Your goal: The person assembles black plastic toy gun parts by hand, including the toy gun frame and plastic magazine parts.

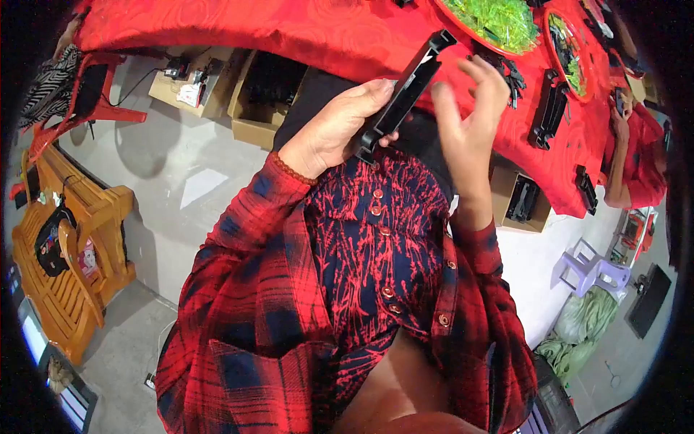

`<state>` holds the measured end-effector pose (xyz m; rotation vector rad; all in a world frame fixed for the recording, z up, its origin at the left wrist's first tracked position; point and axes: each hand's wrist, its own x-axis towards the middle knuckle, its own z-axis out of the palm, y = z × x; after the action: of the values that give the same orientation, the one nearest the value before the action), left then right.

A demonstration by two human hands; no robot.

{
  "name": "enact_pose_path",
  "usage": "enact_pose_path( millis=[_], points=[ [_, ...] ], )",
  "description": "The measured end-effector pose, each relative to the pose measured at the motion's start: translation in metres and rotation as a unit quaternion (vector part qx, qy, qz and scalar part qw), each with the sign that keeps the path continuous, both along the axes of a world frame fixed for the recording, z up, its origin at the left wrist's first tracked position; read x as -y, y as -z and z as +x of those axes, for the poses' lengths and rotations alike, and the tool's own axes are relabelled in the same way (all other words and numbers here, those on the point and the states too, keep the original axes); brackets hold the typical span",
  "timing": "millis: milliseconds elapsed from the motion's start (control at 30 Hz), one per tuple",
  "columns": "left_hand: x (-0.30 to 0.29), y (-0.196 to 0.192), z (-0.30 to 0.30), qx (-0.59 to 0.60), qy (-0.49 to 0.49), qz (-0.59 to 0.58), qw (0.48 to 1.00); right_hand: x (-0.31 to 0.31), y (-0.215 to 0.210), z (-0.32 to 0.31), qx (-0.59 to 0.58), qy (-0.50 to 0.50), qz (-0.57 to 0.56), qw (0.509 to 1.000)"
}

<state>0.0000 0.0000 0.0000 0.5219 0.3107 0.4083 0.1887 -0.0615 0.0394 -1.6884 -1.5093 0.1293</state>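
Observation:
My left hand (336, 126) is wrapped round a long, narrow black plastic housing (405, 98), which it holds tilted in front of my chest at the edge of the table. The housing looks like a channel with raised ends. To its right, my right hand (470, 119) is lifted with the thumb and fingers apart and nothing visible in them. Beyond the right hand, small black clips (515, 83) lie on the red tablecloth (289, 22). A similar black housing (549, 112) rests on the cloth farther right.
Clear yellow-green plastic pieces (499, 22) fill a red tray at the table's far side; a second red tray (587, 94) stands beside it. Cardboard boxes (253, 132) sit under the table. A co-worker's red sleeve (643, 173) shows at right. A wooden bench (72, 289) stands left.

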Motion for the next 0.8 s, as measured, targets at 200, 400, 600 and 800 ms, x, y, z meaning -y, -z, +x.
enact_pose_path(
  millis=[200,400,600,800],
  points=[
    [0.008,-0.004,0.008,-0.082,-0.096,0.005,0.992,0.007,-0.007,-0.025,0.079,-0.048,-0.055,0.994],
    [0.01,-0.004,0.018,-0.106,-0.143,0.048,0.983,0.002,-0.004,-0.031,0.087,-0.046,-0.07,0.993],
    [0.01,-0.004,0.012,-0.091,-0.109,0.019,0.99,0.0,-0.002,-0.033,0.079,-0.052,-0.08,0.992],
    [0.012,0.004,0.015,-0.098,-0.139,-0.033,0.985,0.001,-0.002,-0.031,0.096,-0.052,-0.071,0.992]
  ],
)
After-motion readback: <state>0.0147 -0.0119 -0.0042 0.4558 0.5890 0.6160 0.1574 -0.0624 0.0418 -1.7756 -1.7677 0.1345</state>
